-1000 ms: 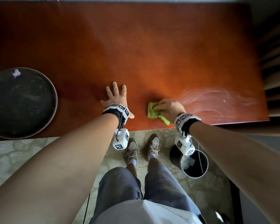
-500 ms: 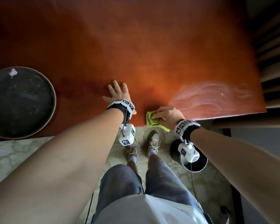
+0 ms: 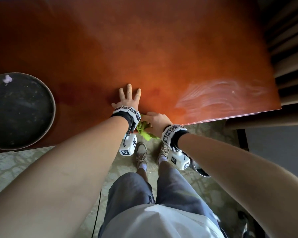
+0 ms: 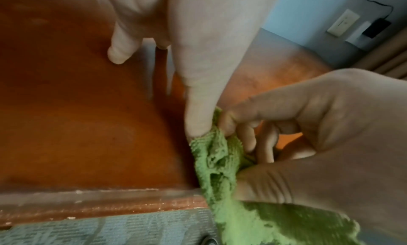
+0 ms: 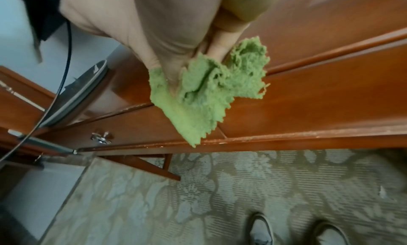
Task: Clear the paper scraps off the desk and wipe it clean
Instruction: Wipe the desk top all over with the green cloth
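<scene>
Green cloth (image 3: 143, 130) bunched in right hand (image 3: 154, 121), fingers curled round it at desk (image 3: 162, 57) near edge, half overhanging, partly hidden behind left wrist. Left hand (image 3: 127, 98) flat, fingers spread on desk, thumb hidden. Bin (image 3: 199, 169) mostly covered by right arm.

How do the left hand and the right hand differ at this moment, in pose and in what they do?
The left hand lies flat on the reddish-brown wooden desk with fingers spread and holds nothing; the right hand has curled fingers bunching the green terry cloth. The left hand sits further in on the desk; the right hand is at its near edge, where the cloth hangs over. Both wear marker wristbands.
</scene>
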Motion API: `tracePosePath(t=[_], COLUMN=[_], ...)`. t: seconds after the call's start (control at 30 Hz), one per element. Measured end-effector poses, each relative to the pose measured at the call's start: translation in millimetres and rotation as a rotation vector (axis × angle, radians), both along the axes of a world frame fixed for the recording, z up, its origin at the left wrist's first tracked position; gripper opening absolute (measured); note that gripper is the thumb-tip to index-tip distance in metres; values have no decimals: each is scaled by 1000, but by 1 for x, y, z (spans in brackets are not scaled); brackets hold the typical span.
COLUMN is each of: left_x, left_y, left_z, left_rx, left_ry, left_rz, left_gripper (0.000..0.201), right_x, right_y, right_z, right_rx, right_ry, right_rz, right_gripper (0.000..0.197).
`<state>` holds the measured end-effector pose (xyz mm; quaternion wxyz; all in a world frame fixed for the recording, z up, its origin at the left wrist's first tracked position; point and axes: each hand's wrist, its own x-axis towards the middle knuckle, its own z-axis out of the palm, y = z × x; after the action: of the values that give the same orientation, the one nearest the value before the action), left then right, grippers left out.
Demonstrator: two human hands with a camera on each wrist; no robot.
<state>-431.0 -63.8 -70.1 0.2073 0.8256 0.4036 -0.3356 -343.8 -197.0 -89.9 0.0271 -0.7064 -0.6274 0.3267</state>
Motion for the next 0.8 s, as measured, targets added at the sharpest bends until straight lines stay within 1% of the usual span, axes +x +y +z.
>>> tracePosePath(t=[0.1,0.17,0.23,0.33,0.4,0.47,0.5,0.57,0.6,0.67,0.73,0.77,0.8], left_x=[0,2,7,23,36,51,57,71,76,88,98,101,105], left_y=[0,-3,-7,-13,-15,-18,-18,-18,-19,-20,-22,-23,-25], left_z=[0,2,4,5,5,3,3,2,1,2,3,4,4], left_rx=[-1,3,22,45,33,5,-2,-1,-2,-10,-18,-22,-24], left_ry=[21,33,40,-2,-44,-70,-80,-92,-88,-52,4,26,42], left_rz=[-5,-10,-2,21,34,47,56,64,67,75,84,91,95], left_gripper=[122,132,138,135,134,132,132,132,133,134,137,139,140], right_x=[11,34,63,117,150,170,171,159,147,122,109,111,118], right_y=[-9,-21,-34,-53,-58,-50,-41,-21,-13,-8,-18,-25,-32], right_z=[2,3,4,6,4,1,-1,-6,-8,-12,-11,-11,-10], right_rx=[16,31,56,73,84,65,77,123,149,181,185,194,200], right_ry=[-1,-7,-33,-119,-211,-294,-300,-267,-239,-149,-76,-49,-33], right_rz=[19,-10,-143,-411,-585,-686,-707,-690,-653,-513,-331,-278,-271], right_gripper=[40,37,34,33,37,43,43,39,36,32,30,29,29])
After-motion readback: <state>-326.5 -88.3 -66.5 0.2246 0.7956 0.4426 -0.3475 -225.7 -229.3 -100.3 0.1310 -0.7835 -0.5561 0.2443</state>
